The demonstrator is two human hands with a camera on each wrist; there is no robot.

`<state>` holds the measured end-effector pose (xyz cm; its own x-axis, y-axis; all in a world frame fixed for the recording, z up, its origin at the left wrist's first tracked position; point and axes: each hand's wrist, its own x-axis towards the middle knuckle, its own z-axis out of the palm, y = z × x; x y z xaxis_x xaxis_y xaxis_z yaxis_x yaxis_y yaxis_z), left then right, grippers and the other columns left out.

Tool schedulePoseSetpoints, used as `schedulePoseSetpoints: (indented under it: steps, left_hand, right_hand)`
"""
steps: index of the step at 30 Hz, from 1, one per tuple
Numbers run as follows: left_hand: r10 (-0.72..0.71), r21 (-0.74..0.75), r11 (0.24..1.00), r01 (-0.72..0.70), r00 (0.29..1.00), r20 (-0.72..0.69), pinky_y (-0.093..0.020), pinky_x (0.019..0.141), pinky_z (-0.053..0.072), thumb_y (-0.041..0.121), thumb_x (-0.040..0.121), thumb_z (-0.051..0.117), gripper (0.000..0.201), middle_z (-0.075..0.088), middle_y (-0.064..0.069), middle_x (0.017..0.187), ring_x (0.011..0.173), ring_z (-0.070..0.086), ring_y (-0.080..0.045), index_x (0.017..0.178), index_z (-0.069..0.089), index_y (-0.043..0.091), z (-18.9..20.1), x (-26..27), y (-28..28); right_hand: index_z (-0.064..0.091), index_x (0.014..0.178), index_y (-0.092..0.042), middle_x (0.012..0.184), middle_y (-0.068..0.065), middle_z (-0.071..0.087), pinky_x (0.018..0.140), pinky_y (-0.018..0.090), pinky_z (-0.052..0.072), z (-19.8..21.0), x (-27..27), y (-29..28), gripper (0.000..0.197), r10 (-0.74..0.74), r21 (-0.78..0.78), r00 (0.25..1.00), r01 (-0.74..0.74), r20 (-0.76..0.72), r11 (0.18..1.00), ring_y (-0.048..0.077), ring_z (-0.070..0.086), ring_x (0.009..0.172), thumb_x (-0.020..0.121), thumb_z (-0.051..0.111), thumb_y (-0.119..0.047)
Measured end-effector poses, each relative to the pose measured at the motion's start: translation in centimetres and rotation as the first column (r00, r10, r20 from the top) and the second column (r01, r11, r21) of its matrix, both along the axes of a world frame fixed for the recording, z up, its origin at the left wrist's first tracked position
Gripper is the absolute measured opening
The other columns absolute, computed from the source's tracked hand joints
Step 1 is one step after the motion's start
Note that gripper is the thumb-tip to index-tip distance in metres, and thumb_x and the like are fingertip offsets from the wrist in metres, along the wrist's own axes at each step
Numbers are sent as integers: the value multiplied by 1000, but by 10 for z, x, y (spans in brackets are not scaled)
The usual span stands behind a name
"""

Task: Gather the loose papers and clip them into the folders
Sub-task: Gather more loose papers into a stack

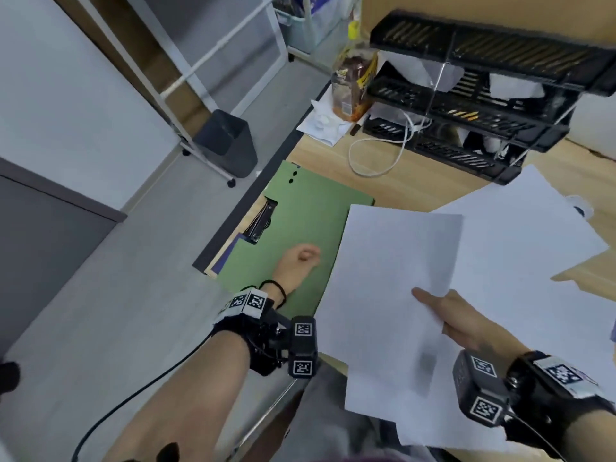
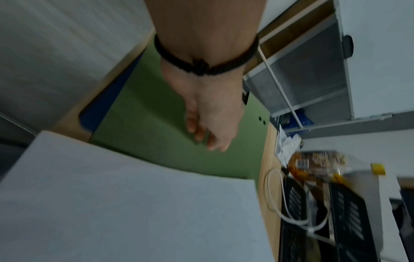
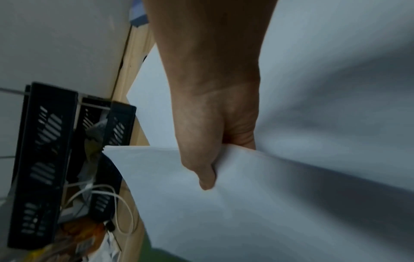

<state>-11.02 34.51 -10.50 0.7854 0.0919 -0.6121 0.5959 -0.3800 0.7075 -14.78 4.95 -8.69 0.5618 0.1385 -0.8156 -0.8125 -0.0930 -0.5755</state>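
Observation:
A green folder (image 1: 310,221) lies closed at the desk's left edge, with a black clip (image 1: 261,221) showing through a notch on its left side. A blue folder (image 1: 230,251) peeks out beneath it. My left hand (image 1: 300,261) rests on the green folder (image 2: 145,133) and holds nothing; the left hand (image 2: 208,127) touches the cover with its fingertips. My right hand (image 1: 466,325) pinches white paper sheets (image 1: 393,278) by their near edge, thumb on top, above the folder's right side. In the right wrist view the right hand (image 3: 206,150) grips the sheets (image 3: 246,212). More loose sheets (image 1: 516,235) lie on the desk.
Black stacked letter trays (image 1: 483,105) stand at the back of the wooden desk (image 1: 400,181), with a white cable (image 1: 376,155) looping in front. A snack bag (image 1: 353,88) stands left of the trays. A dark bin (image 1: 226,141) sits on the floor beyond the desk's left edge.

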Motion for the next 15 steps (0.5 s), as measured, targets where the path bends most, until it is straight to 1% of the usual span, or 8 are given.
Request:
schedulePoseSetpoints:
  steps: [2, 3, 4, 6, 8, 11, 12, 15]
  left_hand:
    - [85, 164, 981, -100, 992, 97, -33, 91, 50, 1, 86, 56, 27, 64, 2, 100, 100, 62, -22, 92, 64, 26, -11, 6, 39]
    - [93, 253, 959, -127, 986, 141, -34, 96, 48, -1, 83, 56, 30, 64, 0, 107, 106, 60, -22, 98, 66, 23, -16, 9, 56]
    - [83, 343, 929, -137, 982, 168, -36, 98, 47, 0, 79, 56, 36, 63, -2, 114, 110, 58, -21, 107, 66, 21, -19, 12, 72]
    - [24, 441, 892, -97, 985, 168, -41, 99, 45, 6, 76, 57, 49, 59, -2, 123, 116, 54, -23, 121, 60, 23, -21, 16, 86]
    - [-28, 503, 863, -50, 989, 145, -47, 101, 43, 13, 75, 59, 58, 56, 1, 129, 123, 48, -24, 130, 52, 28, -22, 22, 90]
    - [-12, 501, 863, -64, 989, 147, -44, 106, 35, 16, 77, 61, 64, 45, -2, 137, 130, 37, -27, 137, 42, 24, -24, 29, 82]
    - [24, 489, 867, -93, 989, 145, -43, 106, 35, 16, 78, 61, 63, 44, -4, 137, 131, 35, -29, 138, 41, 23, -23, 31, 80]
    - [88, 487, 861, -145, 987, 137, -48, 101, 40, 24, 78, 61, 55, 51, -5, 130, 126, 42, -30, 131, 48, 24, -24, 32, 77]
  right_hand:
    - [65, 114, -2, 99, 12, 76, 63, 29, 59, -3, 6, 24, 29, 3, -34, 1000, -2, 8, 999, 26, 74, 85, 96, 58, -23]
    - [64, 114, -3, 98, 11, 76, 64, 30, 59, -5, 10, 34, 29, 3, -41, 1000, -2, 16, 999, 26, 74, 85, 96, 58, -24]
    - [64, 115, -5, 99, 9, 76, 69, 33, 60, -10, 14, 45, 29, 7, -46, 1000, -6, 19, 999, 26, 74, 87, 95, 58, -25]
    - [63, 119, -8, 102, 7, 76, 81, 41, 58, -14, 19, 57, 31, 8, -49, 999, -7, 33, 999, 27, 73, 92, 95, 59, -27]
    - [61, 123, -9, 108, 7, 74, 87, 47, 56, -18, 25, 68, 36, 17, -55, 999, -15, 35, 998, 29, 71, 97, 94, 60, -30]
    - [60, 125, -10, 113, 8, 72, 88, 47, 55, -19, 35, 82, 38, 8, -53, 999, -6, 43, 999, 30, 69, 100, 93, 61, -31]
    - [61, 124, -9, 112, 8, 72, 89, 47, 55, -19, 38, 85, 36, 1, -56, 999, 1, 40, 998, 31, 69, 101, 94, 60, -30]
    - [62, 121, -7, 110, 10, 72, 97, 51, 50, -21, 44, 90, 33, -10, -76, 999, 12, 33, 997, 32, 68, 101, 95, 58, -28]
